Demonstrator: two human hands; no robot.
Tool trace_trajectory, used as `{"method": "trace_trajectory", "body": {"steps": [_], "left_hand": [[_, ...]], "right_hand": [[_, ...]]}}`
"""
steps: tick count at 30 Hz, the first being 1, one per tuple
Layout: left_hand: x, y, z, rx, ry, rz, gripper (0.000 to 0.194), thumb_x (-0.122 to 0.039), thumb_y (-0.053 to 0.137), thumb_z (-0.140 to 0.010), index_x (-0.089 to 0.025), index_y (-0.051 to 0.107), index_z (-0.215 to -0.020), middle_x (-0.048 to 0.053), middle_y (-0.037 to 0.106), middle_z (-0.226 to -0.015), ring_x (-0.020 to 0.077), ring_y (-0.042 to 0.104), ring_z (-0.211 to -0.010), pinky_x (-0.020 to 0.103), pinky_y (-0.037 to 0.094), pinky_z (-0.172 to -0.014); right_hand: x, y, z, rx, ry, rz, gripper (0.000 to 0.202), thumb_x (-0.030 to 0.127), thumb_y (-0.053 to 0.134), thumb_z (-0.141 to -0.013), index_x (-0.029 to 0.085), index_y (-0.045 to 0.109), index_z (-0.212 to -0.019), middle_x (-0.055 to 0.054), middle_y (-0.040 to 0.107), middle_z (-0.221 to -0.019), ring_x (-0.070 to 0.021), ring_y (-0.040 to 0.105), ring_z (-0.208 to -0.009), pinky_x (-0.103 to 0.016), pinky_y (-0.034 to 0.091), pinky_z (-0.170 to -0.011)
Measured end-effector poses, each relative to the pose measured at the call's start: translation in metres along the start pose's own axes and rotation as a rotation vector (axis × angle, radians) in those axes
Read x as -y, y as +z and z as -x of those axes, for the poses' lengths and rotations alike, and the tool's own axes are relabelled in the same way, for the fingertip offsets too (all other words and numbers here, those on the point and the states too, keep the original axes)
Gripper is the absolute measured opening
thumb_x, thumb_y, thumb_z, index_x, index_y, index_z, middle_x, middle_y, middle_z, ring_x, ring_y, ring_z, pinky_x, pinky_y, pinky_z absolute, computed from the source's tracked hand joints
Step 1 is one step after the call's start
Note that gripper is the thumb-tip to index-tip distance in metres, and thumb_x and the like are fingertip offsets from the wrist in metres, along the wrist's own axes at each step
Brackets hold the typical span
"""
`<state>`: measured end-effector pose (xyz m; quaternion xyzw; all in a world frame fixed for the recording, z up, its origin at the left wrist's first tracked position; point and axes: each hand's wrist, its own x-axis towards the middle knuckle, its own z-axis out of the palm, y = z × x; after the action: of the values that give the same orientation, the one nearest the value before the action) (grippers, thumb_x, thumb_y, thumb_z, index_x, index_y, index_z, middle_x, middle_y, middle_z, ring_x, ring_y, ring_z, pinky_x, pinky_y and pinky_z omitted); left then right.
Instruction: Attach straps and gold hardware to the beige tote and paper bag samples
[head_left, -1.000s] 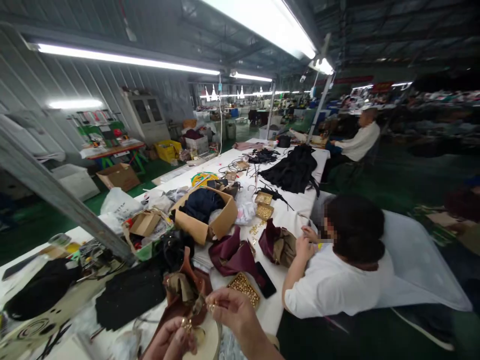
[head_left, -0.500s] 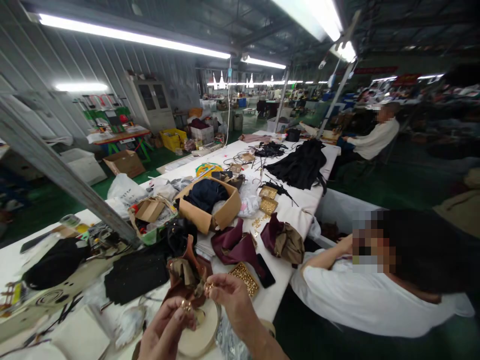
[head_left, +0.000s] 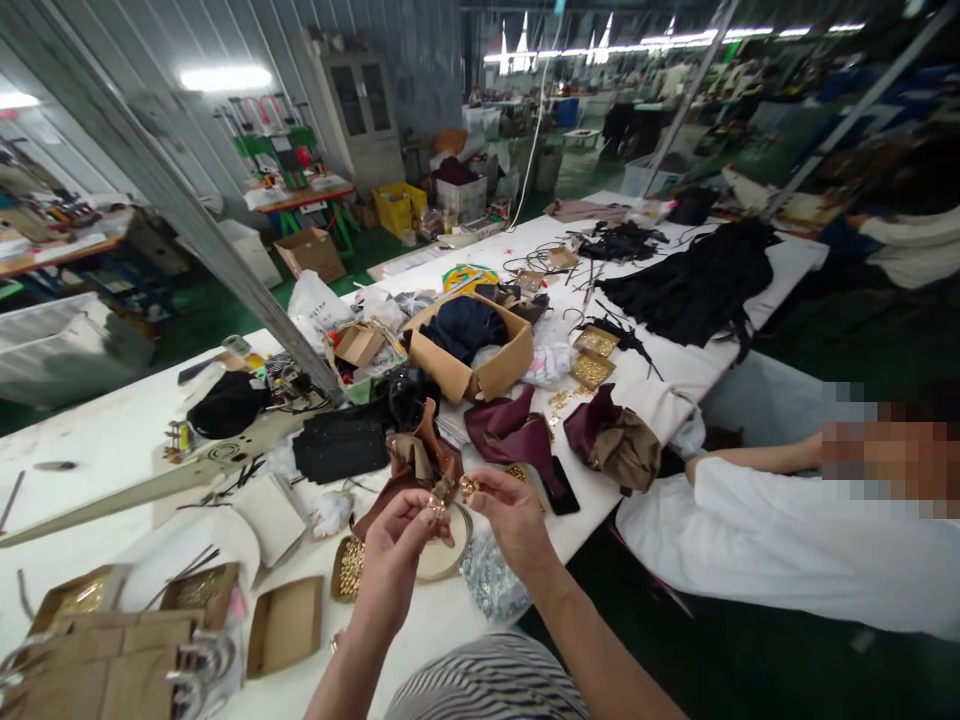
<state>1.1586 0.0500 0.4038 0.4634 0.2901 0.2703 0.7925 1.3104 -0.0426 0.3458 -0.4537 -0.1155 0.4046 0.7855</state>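
Note:
Pinched in the fingers of my left hand (head_left: pixel 401 535) is a small shiny gold-coloured metal fitting (head_left: pixel 437 508). My right hand (head_left: pixel 514 515), just beside it, grips a second small gold metal fitting (head_left: pixel 469 487) between thumb and fingertips. Both are held close together but apart, above a cream-coloured roll (head_left: pixel 454 560). Behind my hands lies a brown leather piece (head_left: pixel 429 440) with khaki lining. By my left forearm, a small box of gold pieces (head_left: pixel 349 570) is partly covered. A clear bag of metal bits (head_left: pixel 491 578) rests below my right hand.
Maroon pieces (head_left: pixel 499 425), a dark phone (head_left: pixel 564 487) and a carton with dark cloth (head_left: pixel 510 365) stand beyond. Cardboard trays (head_left: pixel 285 625) sit front left. A slanted metal post (head_left: pixel 247 290) rises from the table. A co-worker's white sleeve (head_left: pixel 750 520) is close on the right.
The view has tilted down and turned left, bringing the near-left trays and my striped clothing into sight. Both hands still hold their gold fittings close together.

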Motion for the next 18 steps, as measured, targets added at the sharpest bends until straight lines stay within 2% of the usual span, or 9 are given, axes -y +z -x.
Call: {"method": "trace_trajectory", "body": {"steps": [7,12,18], "left_hand": [[-0.006,-0.002,0.002,-0.001,0.041,-0.006,0.031,-0.041,0.085,-0.096,-0.015,0.071,-0.105,0.006,0.076,-0.091,0.0174,0.070,-0.077,0.029,0.057,-0.075],[-0.011,-0.021,0.010,-0.063,0.125,-0.062,0.033,-0.040,0.088,-0.095,-0.015,0.071,-0.107,0.007,0.079,-0.095,0.0181,0.073,-0.080,0.030,0.061,-0.077],[-0.018,-0.048,0.034,-0.192,0.224,-0.066,0.036,-0.040,0.094,-0.090,-0.015,0.075,-0.108,0.009,0.081,-0.097,0.0197,0.077,-0.085,0.032,0.063,-0.082]], "right_hand": [[0.001,0.010,0.000,0.053,0.009,0.059,0.036,0.030,0.103,-0.074,0.025,0.090,-0.107,-0.007,0.086,-0.114,-0.0217,0.079,-0.102,-0.035,0.066,-0.093],[0.001,0.029,-0.001,0.151,0.016,0.143,0.035,0.032,0.104,-0.072,0.025,0.090,-0.104,-0.008,0.085,-0.118,-0.0244,0.078,-0.108,-0.037,0.067,-0.096],[-0.012,0.062,0.008,0.288,0.132,0.246,0.038,0.040,0.100,-0.079,0.022,0.088,-0.111,-0.009,0.085,-0.114,-0.0233,0.078,-0.101,-0.036,0.066,-0.095]]}}
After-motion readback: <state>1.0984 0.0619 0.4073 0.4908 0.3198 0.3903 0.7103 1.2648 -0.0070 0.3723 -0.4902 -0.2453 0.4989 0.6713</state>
